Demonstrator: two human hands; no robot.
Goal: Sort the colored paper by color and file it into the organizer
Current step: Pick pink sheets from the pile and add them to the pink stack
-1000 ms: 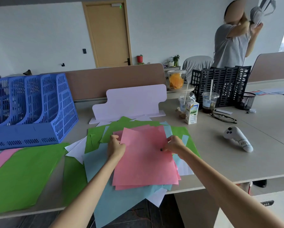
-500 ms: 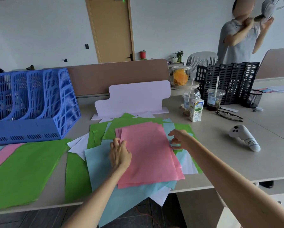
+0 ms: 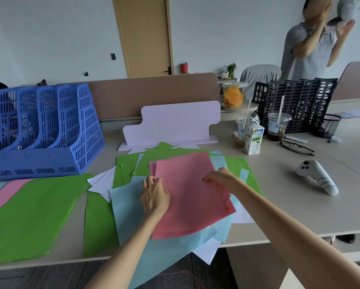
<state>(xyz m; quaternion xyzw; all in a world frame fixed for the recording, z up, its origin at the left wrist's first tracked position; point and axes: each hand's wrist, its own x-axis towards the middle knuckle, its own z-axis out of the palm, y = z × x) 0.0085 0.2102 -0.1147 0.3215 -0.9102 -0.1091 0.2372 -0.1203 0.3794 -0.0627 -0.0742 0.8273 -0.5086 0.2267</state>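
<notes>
The left hand [image 3: 155,197] lies on the left side of a stack of pink paper sheets [image 3: 191,195], its fingers bent round the stack's left edge and holding it. The right hand [image 3: 222,178] rests on the stack's upper right part with curled fingers, one dark-nailed fingertip touching the top sheet; whether it pinches the paper I cannot tell. Under both hands the pink stack lies on a loose spread of light-blue paper sheets [image 3: 129,215], which reach past the near edge of the pale grey table [image 3: 289,205]. Green paper sheets [image 3: 99,222] and white paper sheets [image 3: 102,184] fan out to the left of the left hand and beyond the hands. Farther left lies a large green paper sheet [image 3: 33,215], with a pink strip and a blue strip at its outer side. Beyond that, well to the left of the left hand, stands the blue perforated plastic file organizer [image 3: 49,130] with upright slots. Straight beyond the hands a white board stand [image 3: 175,122] sits upright. To the right of the right hand lie a white handheld controller [image 3: 316,176], and beyond it a small milk carton [image 3: 254,140] and a pair of dark-framed glasses [image 3: 295,147].
</notes>
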